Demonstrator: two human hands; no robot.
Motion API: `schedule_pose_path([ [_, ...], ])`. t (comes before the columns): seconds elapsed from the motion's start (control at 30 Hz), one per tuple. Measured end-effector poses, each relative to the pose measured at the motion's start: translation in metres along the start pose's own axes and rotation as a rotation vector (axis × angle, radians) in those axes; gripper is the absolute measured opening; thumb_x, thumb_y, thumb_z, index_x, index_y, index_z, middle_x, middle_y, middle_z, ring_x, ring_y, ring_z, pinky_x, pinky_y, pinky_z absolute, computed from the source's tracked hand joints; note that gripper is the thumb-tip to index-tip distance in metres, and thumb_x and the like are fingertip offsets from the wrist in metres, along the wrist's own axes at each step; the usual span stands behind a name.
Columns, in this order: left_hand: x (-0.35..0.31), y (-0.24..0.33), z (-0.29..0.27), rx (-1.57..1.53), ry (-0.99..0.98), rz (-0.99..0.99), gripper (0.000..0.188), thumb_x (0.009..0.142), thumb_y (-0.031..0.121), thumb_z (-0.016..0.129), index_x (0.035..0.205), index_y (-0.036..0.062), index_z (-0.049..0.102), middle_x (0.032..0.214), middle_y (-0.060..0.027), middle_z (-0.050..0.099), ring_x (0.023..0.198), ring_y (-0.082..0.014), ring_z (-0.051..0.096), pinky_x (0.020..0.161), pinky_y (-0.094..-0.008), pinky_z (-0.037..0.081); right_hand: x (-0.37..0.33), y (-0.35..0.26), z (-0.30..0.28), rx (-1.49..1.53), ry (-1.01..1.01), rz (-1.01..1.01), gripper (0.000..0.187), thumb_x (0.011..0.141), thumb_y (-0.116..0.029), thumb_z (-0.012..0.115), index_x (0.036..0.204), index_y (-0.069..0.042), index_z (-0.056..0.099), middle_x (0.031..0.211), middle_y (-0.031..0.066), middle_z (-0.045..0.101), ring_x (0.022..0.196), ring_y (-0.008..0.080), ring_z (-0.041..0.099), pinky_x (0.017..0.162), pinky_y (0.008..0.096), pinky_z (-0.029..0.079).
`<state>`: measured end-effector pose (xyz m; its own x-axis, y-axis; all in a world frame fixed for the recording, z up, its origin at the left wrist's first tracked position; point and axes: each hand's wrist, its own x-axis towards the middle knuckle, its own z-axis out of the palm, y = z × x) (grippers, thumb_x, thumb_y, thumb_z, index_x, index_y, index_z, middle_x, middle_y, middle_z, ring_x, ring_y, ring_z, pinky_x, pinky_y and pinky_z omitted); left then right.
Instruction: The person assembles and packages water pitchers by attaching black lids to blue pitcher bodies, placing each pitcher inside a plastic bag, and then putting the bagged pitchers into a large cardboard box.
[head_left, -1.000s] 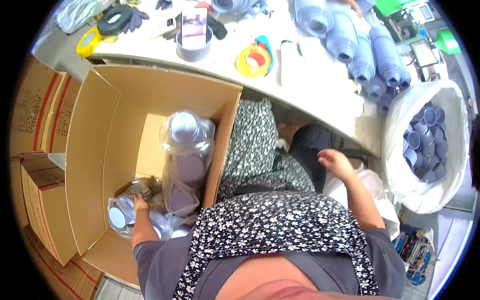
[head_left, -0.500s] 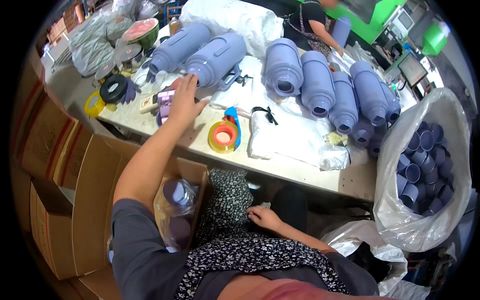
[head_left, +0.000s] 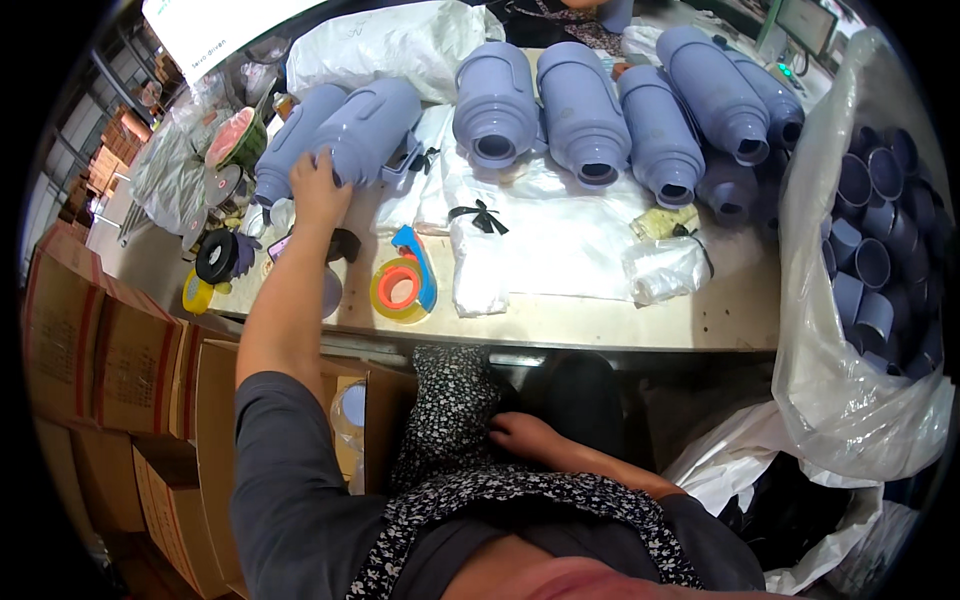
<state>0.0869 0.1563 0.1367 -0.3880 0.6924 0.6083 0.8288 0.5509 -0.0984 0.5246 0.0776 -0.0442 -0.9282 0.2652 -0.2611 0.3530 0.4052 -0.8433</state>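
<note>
Two lavender thermos flask shells lie side by side on the left of the table. My left hand point(head_left: 320, 192) is at the narrow neck of the nearer thermos flask shell point(head_left: 368, 125), its fingers curled over the rim. The other shell point(head_left: 300, 135) lies just to its left, with its neck toward me. My right hand point(head_left: 522, 436) rests low in my lap against the flowered apron point(head_left: 455, 385), fingers loosely curled, with nothing visible in them. A tape dispenser point(head_left: 405, 285) with a yellow roll lies right of my left forearm.
Several more lavender shells point(head_left: 585, 115) lie across the table, mouths toward me. White plastic bags point(head_left: 560, 265) cover the middle. At right hangs a clear sack point(head_left: 810, 350) of lavender cups. An open carton point(head_left: 385, 420) stands at my left. Another person sits across the table.
My left hand has moved onto the nearer shell's neck, and its fingers have curled. My view has shifted, and the phone-like pink thing is now mostly behind my forearm. My right hand stays put.
</note>
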Motion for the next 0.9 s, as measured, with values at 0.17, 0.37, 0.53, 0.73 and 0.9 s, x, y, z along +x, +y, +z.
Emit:
schedule_pose_path([
  [0.17, 0.030, 0.016, -0.082, 0.003, -0.006, 0.642, 0.054, 0.060, 0.007, 0.069, 0.112, 0.0121, 0.055, 0.117, -0.0156, 0.047, 0.108, -0.0372, 0.043, 0.091, -0.0418, 0.039, 0.001, 0.009, 0.005, 0.033, 0.006, -0.040, 0.028, 0.081, -0.024, 0.055, 0.099, -0.003, 0.060, 0.096, 0.0176, 0.060, 0.091, 0.0361, 0.056, 0.081, 0.0429, 0.044],
  [0.37, -0.013, 0.037, -0.217, -0.142, 0.260, 0.644, 0.046, 0.060, 0.008, 0.071, 0.104, 0.0095, 0.058, 0.106, -0.0110, 0.048, 0.103, -0.0312, 0.048, 0.089, -0.0378, 0.042, 0.002, 0.017, -0.002, 0.162, 0.221, -0.157, 0.027, 0.085, -0.025, 0.055, 0.101, -0.003, 0.059, 0.096, 0.0133, 0.062, 0.089, 0.0274, 0.060, 0.078, 0.0364, 0.047],
  [0.53, -0.099, 0.042, -0.203, -1.214, 0.221, -0.025, 0.059, 0.075, 0.015, 0.069, 0.125, 0.0046, 0.040, 0.119, -0.0102, 0.042, 0.111, -0.0235, 0.045, 0.093, -0.0356, 0.040, 0.005, 0.020, -0.058, 1.104, 0.401, -0.030, 0.032, 0.095, -0.028, 0.043, 0.113, -0.003, 0.051, 0.103, 0.0129, 0.061, 0.091, 0.0236, 0.060, 0.081, 0.0346, 0.048],
  [0.73, -0.265, 0.088, -0.105, -1.634, -0.724, -0.637, 0.052, 0.084, 0.020, 0.059, 0.128, 0.0034, 0.036, 0.124, -0.0118, 0.046, 0.113, -0.0232, 0.046, 0.096, -0.0371, 0.036, -0.016, 0.022, -0.128, 2.090, 0.798, -0.344, 0.036, 0.096, -0.034, 0.036, 0.113, -0.006, 0.051, 0.113, 0.0099, 0.056, 0.106, 0.0257, 0.053, 0.093, 0.0452, 0.042],
  [0.9, -0.291, 0.138, -0.098, -1.626, -0.764, -0.324, 0.066, 0.083, 0.020, 0.061, 0.136, 0.0011, 0.026, 0.126, -0.0163, 0.044, 0.116, -0.0248, 0.044, 0.099, -0.0372, 0.033, -0.066, 0.024, -0.124, 1.765, 0.774, -0.009, 0.045, 0.096, -0.033, 0.036, 0.135, -0.011, 0.036, 0.131, 0.0095, 0.045, 0.117, 0.0231, 0.044, 0.100, 0.0397, 0.034],
])
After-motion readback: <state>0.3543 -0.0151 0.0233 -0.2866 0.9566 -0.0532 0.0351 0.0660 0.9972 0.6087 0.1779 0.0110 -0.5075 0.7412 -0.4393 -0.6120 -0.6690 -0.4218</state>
